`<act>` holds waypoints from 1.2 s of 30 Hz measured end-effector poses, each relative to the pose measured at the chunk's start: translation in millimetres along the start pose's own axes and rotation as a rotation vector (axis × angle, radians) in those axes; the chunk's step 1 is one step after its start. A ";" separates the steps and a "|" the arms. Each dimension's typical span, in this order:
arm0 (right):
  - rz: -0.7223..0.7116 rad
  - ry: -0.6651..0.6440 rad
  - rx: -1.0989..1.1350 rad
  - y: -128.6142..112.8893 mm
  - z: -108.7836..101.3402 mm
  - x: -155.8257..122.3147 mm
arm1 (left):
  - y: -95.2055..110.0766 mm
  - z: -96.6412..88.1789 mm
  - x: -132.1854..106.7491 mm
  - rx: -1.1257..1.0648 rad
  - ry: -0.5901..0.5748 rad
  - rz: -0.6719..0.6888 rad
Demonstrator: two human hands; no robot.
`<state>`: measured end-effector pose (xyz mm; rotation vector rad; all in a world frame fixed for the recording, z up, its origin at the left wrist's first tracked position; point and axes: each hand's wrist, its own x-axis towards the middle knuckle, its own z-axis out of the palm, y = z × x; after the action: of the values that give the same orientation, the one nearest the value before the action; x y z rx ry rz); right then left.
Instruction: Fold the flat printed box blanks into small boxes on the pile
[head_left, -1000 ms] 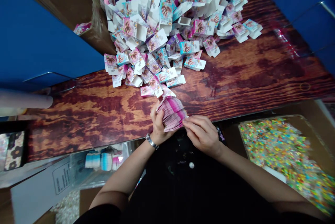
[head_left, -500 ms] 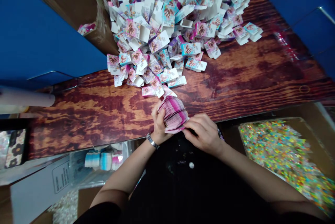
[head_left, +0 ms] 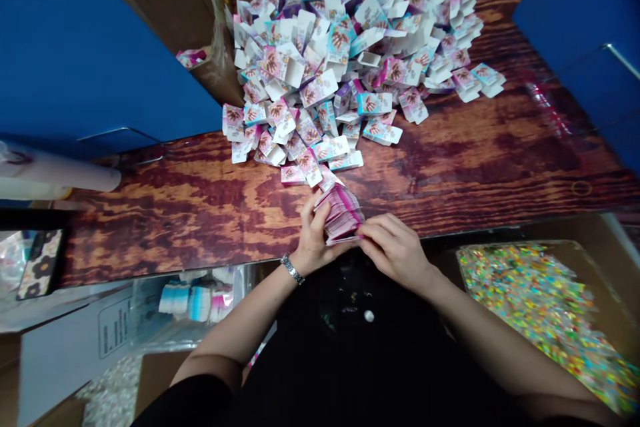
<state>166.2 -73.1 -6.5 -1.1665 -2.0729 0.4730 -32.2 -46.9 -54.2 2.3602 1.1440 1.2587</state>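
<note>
My left hand (head_left: pixel 316 234) is closed around a thick stack of flat pink-and-white cartons (head_left: pixel 342 211), held at the table's near edge. The fingers and thumb of my right hand (head_left: pixel 393 245) pinch the near right corner of that stack; whether they grip one carton or several I cannot tell. Just beyond the stack begins a large heap of small cartons (head_left: pixel 320 87) in pink, blue and purple, many with their end flaps standing open. A pink carton (head_left: pixel 309 166) lies closest to my left hand.
The wooden table (head_left: pixel 200 214) runs across the view. A cardboard box (head_left: pixel 175 14) stands at the back left. Below the table on the right is a box of small colourful packets (head_left: pixel 540 307); on the left, stacks of flat cartons (head_left: pixel 197 302) sit in a plastic-lined box.
The view has shifted slightly, so the heap and table appear further right. Both hands stay at the pink stack, and my right fingers remain at its near corner.
</note>
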 end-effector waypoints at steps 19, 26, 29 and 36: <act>0.067 0.100 0.076 16.9 -5.8 8.0 | 2.3 -44.7 57.6 -0.149 -0.510 0.077; 0.055 0.086 0.081 21.1 -8.9 9.9 | 2.3 -46.8 65.6 -0.252 -0.473 -0.072; 0.058 0.088 0.084 22.5 -8.2 8.4 | 2.4 -40.2 62.3 -0.282 -0.414 -0.124; 0.063 0.072 0.100 29.3 -10.8 7.2 | 0.0 -31.3 65.8 -0.428 -0.365 -0.209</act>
<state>188.9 -51.9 -14.0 -1.1757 -1.9339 0.5499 -35.3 -3.6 4.3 1.9839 0.8744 0.8521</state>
